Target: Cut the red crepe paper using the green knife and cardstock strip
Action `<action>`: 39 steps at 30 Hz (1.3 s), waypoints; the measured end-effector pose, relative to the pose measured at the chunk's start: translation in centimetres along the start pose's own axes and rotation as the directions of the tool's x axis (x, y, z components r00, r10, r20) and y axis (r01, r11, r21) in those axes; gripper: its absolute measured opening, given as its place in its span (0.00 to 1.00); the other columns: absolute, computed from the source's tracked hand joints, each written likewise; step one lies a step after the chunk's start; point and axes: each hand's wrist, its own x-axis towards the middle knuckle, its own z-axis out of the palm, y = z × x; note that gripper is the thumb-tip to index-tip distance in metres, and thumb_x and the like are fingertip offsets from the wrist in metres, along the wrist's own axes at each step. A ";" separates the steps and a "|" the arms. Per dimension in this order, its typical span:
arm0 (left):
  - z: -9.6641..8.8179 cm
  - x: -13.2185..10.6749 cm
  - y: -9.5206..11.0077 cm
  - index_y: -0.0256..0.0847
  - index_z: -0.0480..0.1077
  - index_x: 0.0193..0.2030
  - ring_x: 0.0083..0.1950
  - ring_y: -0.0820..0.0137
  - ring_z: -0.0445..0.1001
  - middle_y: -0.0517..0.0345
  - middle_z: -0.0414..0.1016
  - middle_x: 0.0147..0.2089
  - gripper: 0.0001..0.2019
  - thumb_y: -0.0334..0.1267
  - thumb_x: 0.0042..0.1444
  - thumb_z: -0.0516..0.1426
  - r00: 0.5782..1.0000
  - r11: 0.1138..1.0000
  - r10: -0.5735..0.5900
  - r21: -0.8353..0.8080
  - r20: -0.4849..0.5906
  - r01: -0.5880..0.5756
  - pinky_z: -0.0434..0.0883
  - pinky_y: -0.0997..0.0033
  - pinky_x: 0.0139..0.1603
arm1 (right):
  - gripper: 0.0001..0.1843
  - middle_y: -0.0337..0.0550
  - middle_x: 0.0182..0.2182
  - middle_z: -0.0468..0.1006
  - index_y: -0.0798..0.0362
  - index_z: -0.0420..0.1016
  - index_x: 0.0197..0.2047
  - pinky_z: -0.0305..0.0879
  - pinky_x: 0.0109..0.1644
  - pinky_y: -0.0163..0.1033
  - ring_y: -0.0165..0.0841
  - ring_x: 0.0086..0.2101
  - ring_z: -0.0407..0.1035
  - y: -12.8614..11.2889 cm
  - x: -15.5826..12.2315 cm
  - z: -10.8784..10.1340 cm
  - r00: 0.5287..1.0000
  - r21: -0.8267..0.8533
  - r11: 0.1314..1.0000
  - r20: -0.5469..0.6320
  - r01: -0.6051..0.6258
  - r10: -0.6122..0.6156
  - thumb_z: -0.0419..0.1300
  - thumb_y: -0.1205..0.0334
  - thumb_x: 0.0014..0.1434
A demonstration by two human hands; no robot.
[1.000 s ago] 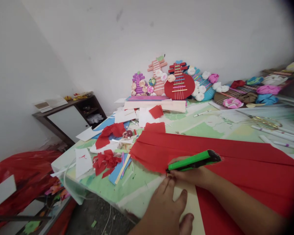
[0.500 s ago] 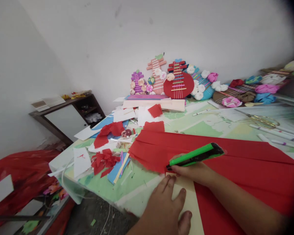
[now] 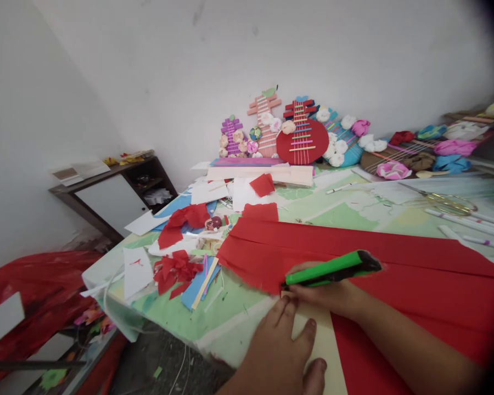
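My right hand grips a green and black utility knife. Its tip points left, down at the red paper, close to the top end of a cream card strip; the blade itself cannot be made out. My left hand lies flat with fingers apart, pressing the strip onto the red paper. Its fingertips rest just below the knife's tip, near the fingers of my right hand. The red paper is a large creased sheet spread over the table.
Red scraps, a blue strip and white pieces litter the table's left side. Gold-handled scissors lie at the right near several white pens. Decorated lute-shaped crafts lean on the wall. A low cabinet stands left.
My view has shifted slightly. The knife in my right hand is tilted a little flatter and sits slightly lower; my left hand stays pressed on the cream strip.
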 end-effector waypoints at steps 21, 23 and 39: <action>0.3 -0.1 0.0 0.38 0.66 0.50 0.57 0.49 0.57 0.37 0.61 0.55 0.23 0.49 0.50 0.54 1.000 1.000 -0.016 -0.005 0.003 0.016 0.63 0.52 0.51 | 0.09 0.36 0.21 0.69 0.52 0.63 0.20 0.62 0.31 0.35 0.30 0.26 0.65 0.2 0.1 0.1 0.999 -0.021 0.999 0.004 0.035 -0.035 0.51 0.68 0.51; 0.2 -0.1 0.1 0.37 0.67 0.50 0.56 0.48 0.58 0.34 0.62 0.54 0.23 0.48 0.50 0.54 1.000 1.000 -0.010 -0.001 0.000 0.010 0.63 0.52 0.51 | 0.09 0.36 0.21 0.69 0.52 0.63 0.20 0.63 0.31 0.34 0.30 0.25 0.65 0.2 0.0 0.1 0.999 -0.013 0.999 0.012 0.033 -0.032 0.51 0.68 0.51; -0.1 0.1 0.1 0.36 0.68 0.48 0.54 0.47 0.61 0.31 0.64 0.52 0.22 0.47 0.49 0.55 0.999 1.000 0.018 0.021 -0.029 -0.017 0.64 0.53 0.49 | 0.10 0.38 0.22 0.69 0.51 0.62 0.21 0.62 0.29 0.35 0.31 0.26 0.65 0.4 -0.4 0.0 0.998 -0.088 0.996 -0.057 0.022 -0.027 0.50 0.67 0.52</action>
